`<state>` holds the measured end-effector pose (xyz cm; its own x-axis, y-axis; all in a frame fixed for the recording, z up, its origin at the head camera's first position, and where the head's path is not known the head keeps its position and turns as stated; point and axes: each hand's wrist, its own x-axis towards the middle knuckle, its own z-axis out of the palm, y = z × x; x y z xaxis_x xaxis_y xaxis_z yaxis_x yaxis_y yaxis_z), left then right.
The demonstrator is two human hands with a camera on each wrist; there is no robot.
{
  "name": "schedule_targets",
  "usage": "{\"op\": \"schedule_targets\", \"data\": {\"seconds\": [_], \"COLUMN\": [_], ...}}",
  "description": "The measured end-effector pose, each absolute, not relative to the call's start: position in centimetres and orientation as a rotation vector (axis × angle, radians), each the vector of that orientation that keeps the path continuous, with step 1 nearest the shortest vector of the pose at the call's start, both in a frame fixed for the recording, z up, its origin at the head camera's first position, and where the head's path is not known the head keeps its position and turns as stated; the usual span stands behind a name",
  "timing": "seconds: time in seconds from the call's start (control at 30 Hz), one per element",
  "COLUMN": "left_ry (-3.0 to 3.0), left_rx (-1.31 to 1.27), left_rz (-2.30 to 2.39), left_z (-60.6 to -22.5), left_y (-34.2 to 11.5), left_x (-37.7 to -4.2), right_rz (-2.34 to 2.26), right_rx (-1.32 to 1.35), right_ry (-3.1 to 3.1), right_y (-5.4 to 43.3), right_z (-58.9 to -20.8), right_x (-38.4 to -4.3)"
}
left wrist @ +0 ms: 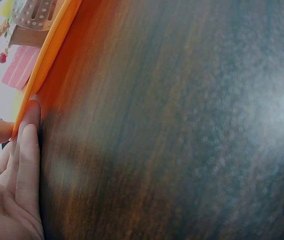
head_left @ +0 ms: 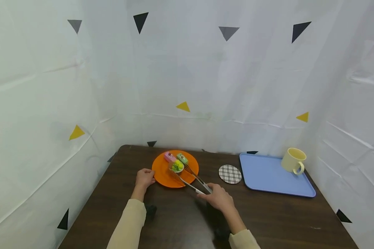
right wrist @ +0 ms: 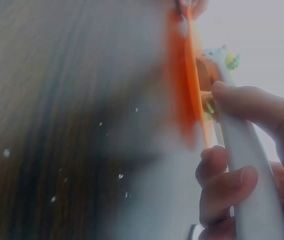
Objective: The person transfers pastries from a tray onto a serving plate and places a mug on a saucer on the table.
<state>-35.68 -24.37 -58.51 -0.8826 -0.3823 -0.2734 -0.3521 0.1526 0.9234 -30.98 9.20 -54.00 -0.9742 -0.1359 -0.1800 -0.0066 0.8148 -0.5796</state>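
Head view: an orange plate (head_left: 162, 178) lies on the dark brown table (head_left: 180, 221), between the person's 2 hands. The left hand (head_left: 144, 178) pinches the plate's near-left rim, and the left wrist view shows its thumb over the edge and its fingers beneath. The right hand (head_left: 219, 197) grips a pair of tongs (head_left: 200, 180) by the pale handles, with the fingers curled round them. The 2 tong ends reach over the plate, parted, 1 on each side of a small brown-sided piece with a yellow and green top (head_left: 177, 167); whether both ends touch it, I cannot tell. Just behind that piece, on the plate, sit a pink piece (head_left: 169, 157) to the left and a green piece (head_left: 182, 158) to the right. To the right of the plate lies a round checked coaster (head_left: 230, 174), then a blue tray (head_left: 268, 176) with a yellow mug (head_left: 291, 160) standing upright at its far right part. White cloth (head_left: 187, 69) with black, grey and yellow triangles hangs around the table.
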Motion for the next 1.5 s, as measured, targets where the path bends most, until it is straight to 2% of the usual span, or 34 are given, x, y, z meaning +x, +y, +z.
{"op": "schedule_targets", "data": {"seconds": [0.83, 1.5], "left_ry": [-2.396, -2.394], "left_rx": [0.743, 0.73], "left_rz": [-1.889, -1.88], "left_z": [-59.2, -58.7], "left_y": [-24.4, -24.3], "left_x": [-35.7, -35.7], "right_rz": [-0.924, -1.036], "right_rx": [-0.064, 0.279], "right_ry": [2.783, 2.794], "right_y": [13.6, 25.3], "right_z": [-53.2, -52.1], "right_x": [-28.6, -27.9]}}
